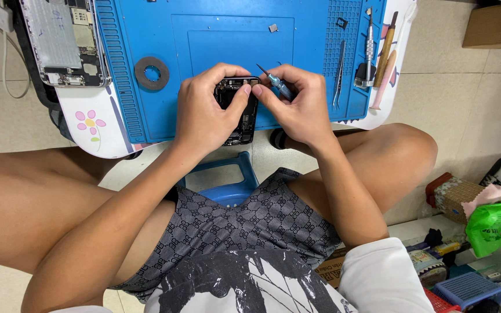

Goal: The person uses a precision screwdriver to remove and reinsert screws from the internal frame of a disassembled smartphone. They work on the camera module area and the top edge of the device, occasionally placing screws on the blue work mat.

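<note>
Head view, looking straight down at a seated person's lap and a low desk [117, 139] with a white edge and a pink flower print at its near left corner. A blue work mat [204, 52] covers most of it.

At the near edge of the mat, in the middle of the scene, lies an opened phone body [238, 110], dark, its long axis running near to far. The left hand [204, 110] wraps it from the left, thumb pressed on the far top corner, fingers curled around the side. The right hand [297, 107] comes in from the right, its fingers pinching a small blue-handled screwdriver [275, 81] whose tip points far and left, just above that same top corner. Both hands meet there; the right one carries the tool.

Far left on the desk sits a second opened device [65, 40], silver-grey, with bare circuit parts. A dark ring [152, 72] lies on the mat near it. On the far right of the mat rest tweezers [340, 72], a metal driver [369, 46] and a wooden-handled tool [385, 49].

On the floor, far right: a brown cardboard box [497, 23]. Near right: a green plastic bag [488, 226] and a blue mesh basket [471, 288].
</note>
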